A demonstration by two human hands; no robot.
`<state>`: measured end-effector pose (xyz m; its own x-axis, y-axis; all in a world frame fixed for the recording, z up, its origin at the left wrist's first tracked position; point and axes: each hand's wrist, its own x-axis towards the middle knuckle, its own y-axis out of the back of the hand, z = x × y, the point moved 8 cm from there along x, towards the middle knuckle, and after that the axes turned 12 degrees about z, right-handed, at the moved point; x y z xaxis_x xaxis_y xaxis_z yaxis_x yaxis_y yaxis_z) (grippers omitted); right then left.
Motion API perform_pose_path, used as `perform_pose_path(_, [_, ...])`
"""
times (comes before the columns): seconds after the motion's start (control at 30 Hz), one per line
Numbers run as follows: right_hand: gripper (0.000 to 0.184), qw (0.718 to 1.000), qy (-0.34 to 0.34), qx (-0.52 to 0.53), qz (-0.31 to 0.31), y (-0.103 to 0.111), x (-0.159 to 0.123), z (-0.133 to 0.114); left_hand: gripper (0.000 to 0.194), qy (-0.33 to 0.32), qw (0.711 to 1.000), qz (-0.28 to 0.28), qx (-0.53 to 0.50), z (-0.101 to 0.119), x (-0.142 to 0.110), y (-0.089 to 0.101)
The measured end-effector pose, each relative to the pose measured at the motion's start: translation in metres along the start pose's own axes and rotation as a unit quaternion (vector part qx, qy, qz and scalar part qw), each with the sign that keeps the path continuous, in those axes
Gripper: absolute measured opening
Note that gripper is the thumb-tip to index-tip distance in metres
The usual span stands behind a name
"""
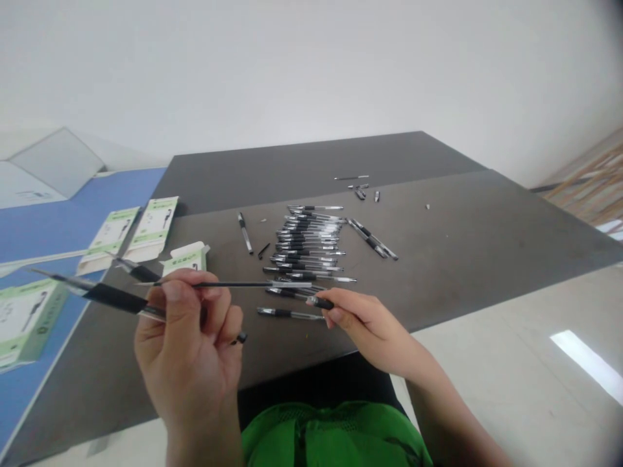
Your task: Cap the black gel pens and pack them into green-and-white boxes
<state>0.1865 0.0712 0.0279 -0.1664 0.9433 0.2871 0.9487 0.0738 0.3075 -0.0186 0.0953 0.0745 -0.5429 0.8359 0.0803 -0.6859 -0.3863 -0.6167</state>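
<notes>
The left hand (192,331), fingers curled narrow, holds 2 clear plastic pens with ribbed-looking black grips (119,298), their tapered tips aimed towards 9 to 10 o'clock. Between its thumb and fingertips it also pinches a thin, straight, dark refill with a translucent tail (243,284), which lies nearly level and points its tail to 3 o'clock, towards the right hand (363,324). A small rounded black end (241,338) shows beside the curled fingers.

The right hand, thumb and fingers closed narrow, holds a short black piece with a clear end (321,303), just below the refill's tail in the view; whether the 2 touch, I cannot tell.

On the smooth, matte dark-grey counter (467,240), a dense row of clear-barrelled pens with black grips (309,237) lies at 11 o'clock from the right hand, mostly side by side. A loose pair of pens (372,239) lies slanted at 12 o'clock from that hand; farther off, at 12 o'clock, are a thin loose refill (351,177) and small clear-and-black caps (360,193).

Light green and white cardboard boxes (153,224) sit from 9 to 12 o'clock of the left hand, some on a flat blue surface (104,194).
</notes>
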Motion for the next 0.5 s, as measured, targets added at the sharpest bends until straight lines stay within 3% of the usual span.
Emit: perform_pose_path(0.5, [0.029, 0.998, 0.038, -0.047, 0.017, 0.012, -0.005, -0.014, 0.026, 0.033, 0.999, -0.006, 0.034, 0.000, -0.010, 0.001])
